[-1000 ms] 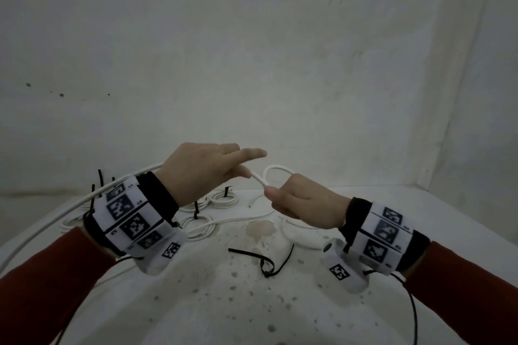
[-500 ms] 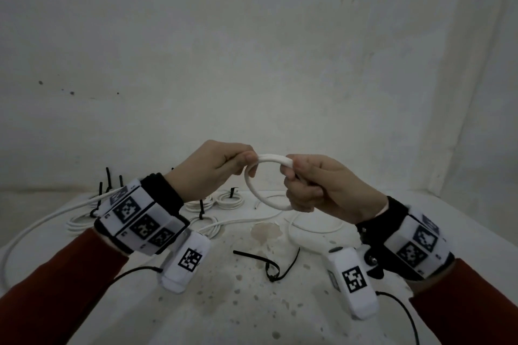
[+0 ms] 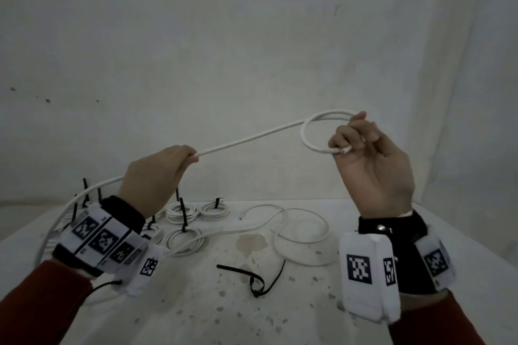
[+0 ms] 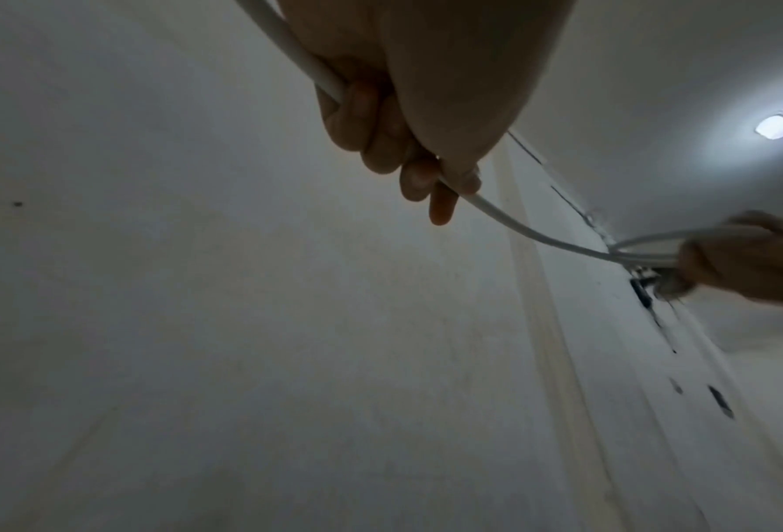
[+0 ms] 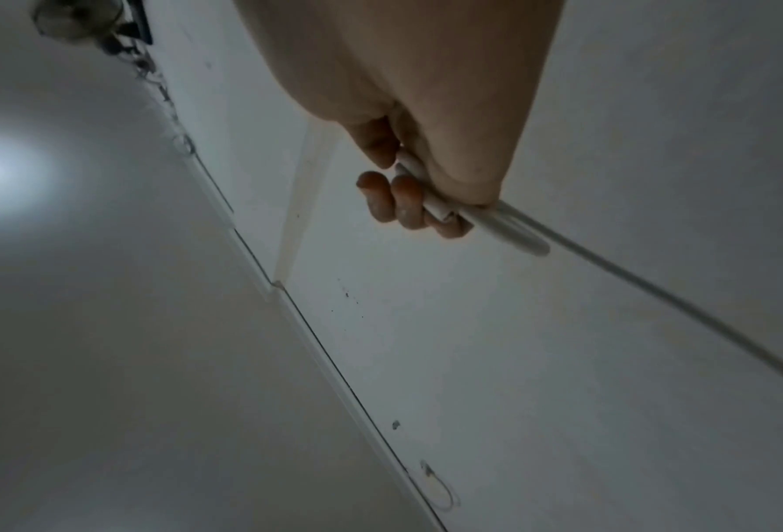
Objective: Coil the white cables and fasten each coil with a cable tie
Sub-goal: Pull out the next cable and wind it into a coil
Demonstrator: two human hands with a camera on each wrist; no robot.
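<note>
A white cable (image 3: 252,138) stretches through the air between both hands. My right hand (image 3: 367,157) is raised at the right and pinches a small loop (image 3: 311,131) of the cable together with its cut end (image 5: 430,205). My left hand (image 3: 159,173), lower and to the left, has its fingers curled round the straight run (image 4: 507,219); from there the cable sweeps down off the left side of the table. Black cable ties (image 3: 252,280) lie loose on the white table (image 3: 196,314) in front of me.
Several tied white coils (image 3: 182,214) with upright black ties sit at the back left of the table. An uncoiled white cable (image 3: 302,235) lies in a wide loop at centre right. White walls stand behind and to the right.
The hands have drawn apart: my right hand rose and went right with the loop, my left slid back along the cable to the left, leaving a straight run between them.
</note>
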